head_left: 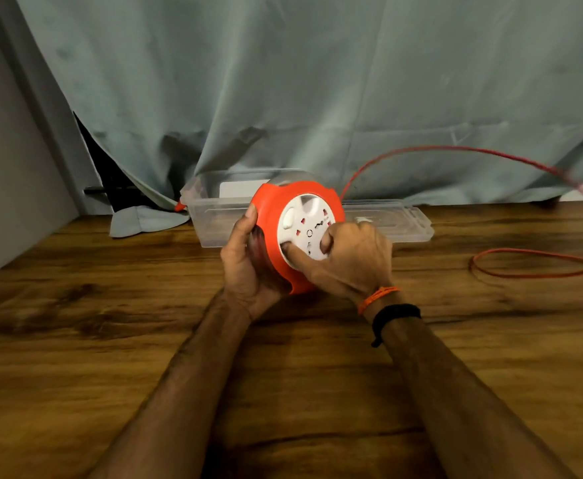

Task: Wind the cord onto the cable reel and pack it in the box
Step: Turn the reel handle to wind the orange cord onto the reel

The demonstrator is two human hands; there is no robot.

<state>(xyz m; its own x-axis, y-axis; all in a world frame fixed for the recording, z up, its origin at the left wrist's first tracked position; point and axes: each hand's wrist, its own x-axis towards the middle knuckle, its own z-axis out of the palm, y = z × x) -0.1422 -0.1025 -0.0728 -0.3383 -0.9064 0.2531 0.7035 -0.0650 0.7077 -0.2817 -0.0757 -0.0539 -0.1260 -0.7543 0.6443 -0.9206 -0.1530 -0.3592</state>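
Note:
An orange cable reel [271, 216] with a white socket face [304, 223] is held upright above the wooden table. My left hand [248, 267] grips its left rim and back. My right hand [348, 257] presses fingers into the white face. The orange cord [456, 148] arcs up from behind the reel to the right, blurred, and loops back along the table [532, 267]. A clear plastic box [210, 209] stands just behind the reel.
The box's clear lid [407, 219] lies flat to the box's right. A grey-green curtain [283, 81] hangs behind, its hem resting on the table's back edge. A grey wall [3, 167] bounds the left side. Wooden tabletop [110, 305] stretches in front.

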